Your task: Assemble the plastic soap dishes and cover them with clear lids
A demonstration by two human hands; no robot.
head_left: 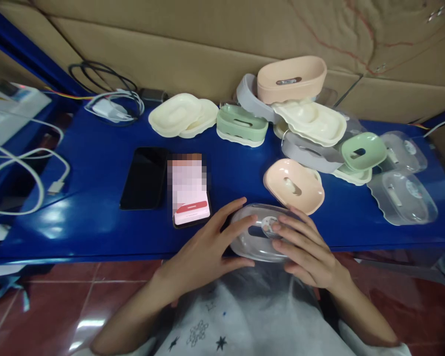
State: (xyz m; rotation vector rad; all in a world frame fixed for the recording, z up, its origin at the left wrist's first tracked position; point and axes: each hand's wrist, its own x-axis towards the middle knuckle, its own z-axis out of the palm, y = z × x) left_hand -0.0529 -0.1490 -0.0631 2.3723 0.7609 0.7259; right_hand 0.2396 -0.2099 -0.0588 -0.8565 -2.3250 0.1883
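A clear plastic soap dish [257,246] with a dark oval slot and a round sticker lies at the front edge of the blue table. My left hand [211,244] grips its left end, thumb along the near rim and fingers over the top. From the right, my right hand [311,249] holds it, with fingers across the sticker and thumb at the near side. Just behind sits a peach soap dish tray [294,185] with a slot in its middle. Parts of the clear dish are hidden under my fingers.
Green [241,123], grey [311,151] and cream dish parts [176,116] are piled at the back, below a peach holder [292,81]. Clear dishes [404,198] lie right. Left are a black phone [144,178], a lit phone [191,190] and white cables [114,106].
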